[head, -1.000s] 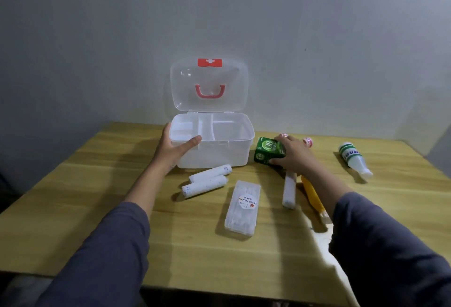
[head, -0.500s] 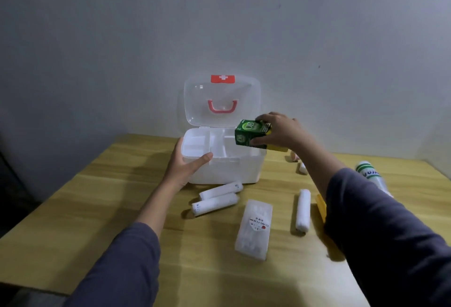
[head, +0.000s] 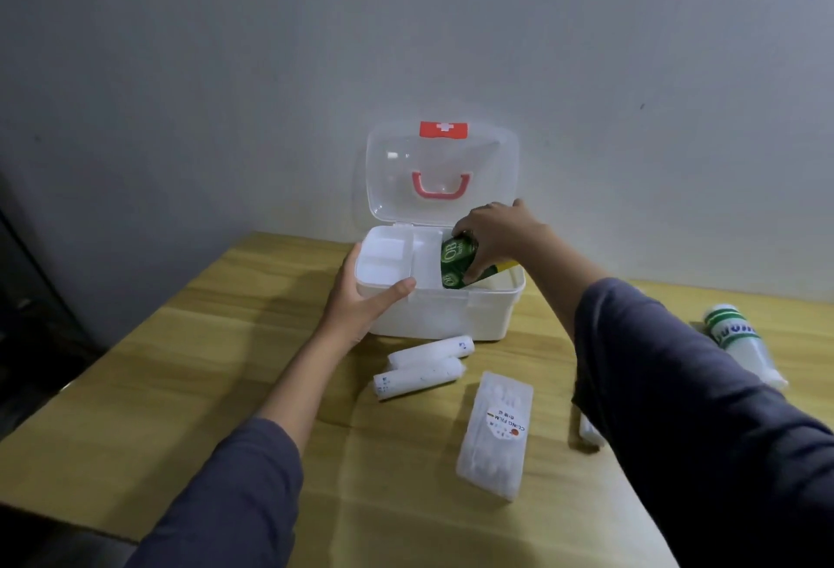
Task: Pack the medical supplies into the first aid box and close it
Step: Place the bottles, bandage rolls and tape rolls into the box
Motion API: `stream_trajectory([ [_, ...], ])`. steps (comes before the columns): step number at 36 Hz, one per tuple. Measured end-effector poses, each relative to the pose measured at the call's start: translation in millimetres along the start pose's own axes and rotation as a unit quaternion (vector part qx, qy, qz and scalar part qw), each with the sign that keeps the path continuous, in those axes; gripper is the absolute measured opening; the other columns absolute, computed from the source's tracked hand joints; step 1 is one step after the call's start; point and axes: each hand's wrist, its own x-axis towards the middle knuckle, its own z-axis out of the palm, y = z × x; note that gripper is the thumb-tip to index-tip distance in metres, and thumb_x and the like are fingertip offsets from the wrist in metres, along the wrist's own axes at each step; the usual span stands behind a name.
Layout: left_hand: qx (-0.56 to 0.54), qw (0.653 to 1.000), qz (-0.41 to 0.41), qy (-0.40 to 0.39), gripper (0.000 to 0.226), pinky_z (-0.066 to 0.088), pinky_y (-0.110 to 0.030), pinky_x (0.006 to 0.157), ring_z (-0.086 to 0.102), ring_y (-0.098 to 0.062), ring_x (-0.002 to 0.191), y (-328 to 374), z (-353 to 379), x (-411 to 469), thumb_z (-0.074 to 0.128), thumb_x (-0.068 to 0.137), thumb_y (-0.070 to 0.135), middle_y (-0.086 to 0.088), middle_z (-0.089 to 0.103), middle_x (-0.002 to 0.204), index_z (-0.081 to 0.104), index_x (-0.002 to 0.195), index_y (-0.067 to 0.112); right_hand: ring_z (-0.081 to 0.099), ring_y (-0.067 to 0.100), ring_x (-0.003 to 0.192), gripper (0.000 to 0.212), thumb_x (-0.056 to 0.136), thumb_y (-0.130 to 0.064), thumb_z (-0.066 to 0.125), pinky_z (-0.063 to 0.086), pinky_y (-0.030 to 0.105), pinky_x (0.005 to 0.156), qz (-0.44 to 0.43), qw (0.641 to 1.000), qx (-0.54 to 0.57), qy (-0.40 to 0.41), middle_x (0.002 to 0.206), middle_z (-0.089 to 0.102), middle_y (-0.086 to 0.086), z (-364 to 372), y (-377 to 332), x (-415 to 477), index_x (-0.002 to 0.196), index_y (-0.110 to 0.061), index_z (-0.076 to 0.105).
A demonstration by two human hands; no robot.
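A: The fingers of the right hand are curled down over the top of the green carton, pinching it; the wrist is bent and the forearm reaches in from the near right.

B: And the carton itself?

A: Tilted, its lower end inside the large right compartment of the first aid box, its printed face turned left. A yellow edge shows at its far right.

B: The left hand?

A: Spread around the box's near-left corner: thumb lying along the front rim, the other fingers wrapped round the left wall. It grips the box, with the forearm stretched straight from the near left.

B: Count the things.

A: One box, its clear lid standing upright with one red handle and one red cross tab. Two white gauze rolls side by side just near the box. One clear swab case nearer still. One green-banded white bottle lying at the far right. A white thing peeks from under the right sleeve; I cannot tell what it is.

B: What differs from half a second ago?

A: Then the carton was held above the box's right rim, level. Now it is lowered and tipped into the compartment. The left hand has kept its grip on the corner.
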Motion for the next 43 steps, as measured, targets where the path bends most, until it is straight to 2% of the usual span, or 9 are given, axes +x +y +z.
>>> stream_trajectory([
  [5, 0.016, 1.0, 0.001, 0.007, 0.119, 0.035, -0.044, 0.112, 0.033, -0.016, 0.138, -2, 0, 1, 0.073, 0.047, 0.069, 0.005, 0.034, 0.151, 0.024, 0.148, 0.028, 0.045, 0.024, 0.122, 0.083, 0.059, -0.052, 0.079, 0.038, 0.04, 0.093, 0.017, 0.999, 0.048, 0.011, 0.127, 0.054, 0.0, -1, 3, -3, 0.131, -0.028, 0.046],
  [11, 0.015, 1.0, 0.009, 0.007, 0.114, 0.032, -0.041, 0.113, 0.031, -0.013, 0.139, -3, 0, 2, 0.075, 0.052, 0.064, 0.007, 0.032, 0.152, 0.024, 0.148, 0.028, 0.047, 0.026, 0.117, 0.077, 0.062, -0.041, 0.081, 0.048, 0.041, 0.093, 0.047, 0.991, 0.127, -0.005, 0.123, 0.05, 0.005, -3, 21, -13, 0.129, -0.023, 0.049],
  [18, 0.009, 1.0, 0.006, 0.009, 0.118, 0.031, -0.042, 0.114, 0.029, -0.013, 0.14, -6, 0, 3, 0.073, 0.048, 0.067, 0.007, 0.03, 0.154, 0.023, 0.148, 0.028, 0.047, 0.028, 0.113, 0.073, 0.068, -0.026, 0.079, 0.043, 0.035, 0.089, 0.044, 0.979, 0.199, 0.015, 0.122, 0.05, 0.012, 10, 18, -15, 0.132, -0.015, 0.045],
  [24, 0.01, 1.0, 0.009, 0.01, 0.117, 0.033, -0.039, 0.112, 0.029, -0.014, 0.14, -7, 0, 3, 0.071, 0.048, 0.067, 0.007, 0.03, 0.153, 0.023, 0.148, 0.03, 0.05, 0.027, 0.106, 0.077, 0.059, -0.037, 0.084, 0.047, 0.037, 0.081, 0.051, 0.974, 0.216, 0.036, 0.117, 0.057, 0.012, 20, -1, -7, 0.123, -0.012, 0.047],
  [27, 0.01, 1.0, 0.01, 0.011, 0.117, 0.034, -0.041, 0.112, 0.03, -0.014, 0.139, -7, 0, 4, 0.071, 0.048, 0.067, 0.007, 0.03, 0.153, 0.023, 0.148, 0.03, 0.05, 0.028, 0.103, 0.071, 0.061, -0.037, 0.082, 0.047, 0.038, 0.082, 0.043, 0.974, 0.219, 0.037, 0.113, 0.057, 0.012, 28, -10, -6, 0.117, -0.01, 0.049],
  [33, 0.006, 1.0, 0.022, 0.014, 0.113, 0.033, -0.026, 0.102, 0.033, -0.008, 0.134, -6, 1, 3, 0.07, 0.048, 0.066, 0.01, 0.034, 0.149, 0.026, 0.146, 0.03, 0.042, 0.02, 0.088, 0.066, 0.07, -0.038, 0.076, 0.038, 0.028, 0.078, 0.036, 0.975, 0.215, 0.036, 0.121, 0.046, 0.014, 38, -16, -4, 0.124, -0.012, 0.048],
  [38, 0.016, 1.0, 0.012, 0.007, 0.114, 0.037, -0.043, 0.111, 0.034, -0.014, 0.137, -9, -1, 5, 0.072, 0.049, 0.069, 0.008, 0.035, 0.15, 0.026, 0.146, 0.032, 0.051, 0.027, 0.103, 0.072, 0.069, -0.038, 0.077, 0.037, 0.028, 0.078, 0.043, 0.975, 0.216, 0.035, 0.123, 0.047, 0.014, 37, -18, -2, 0.13, -0.017, 0.046],
  [40, 0.017, 1.0, 0.01, 0.006, 0.115, 0.037, -0.044, 0.111, 0.034, -0.015, 0.137, -9, -1, 5, 0.072, 0.048, 0.07, 0.008, 0.035, 0.15, 0.026, 0.146, 0.032, 0.052, 0.029, 0.107, 0.073, 0.067, -0.035, 0.079, 0.037, 0.028, 0.078, 0.049, 0.972, 0.226, 0.047, 0.122, 0.05, 0.015, 37, -18, -2, 0.13, -0.017, 0.047],
  [43, 0.016, 1.0, 0.015, 0.008, 0.116, 0.037, -0.039, 0.11, 0.034, -0.014, 0.136, -7, 0, 4, 0.071, 0.048, 0.068, 0.006, 0.035, 0.15, 0.025, 0.147, 0.029, 0.052, 0.029, 0.108, 0.071, 0.065, -0.033, 0.08, 0.036, 0.027, 0.077, 0.053, 0.97, 0.23, 0.058, 0.121, 0.052, 0.015, 37, -19, -1, 0.127, -0.014, 0.05],
])
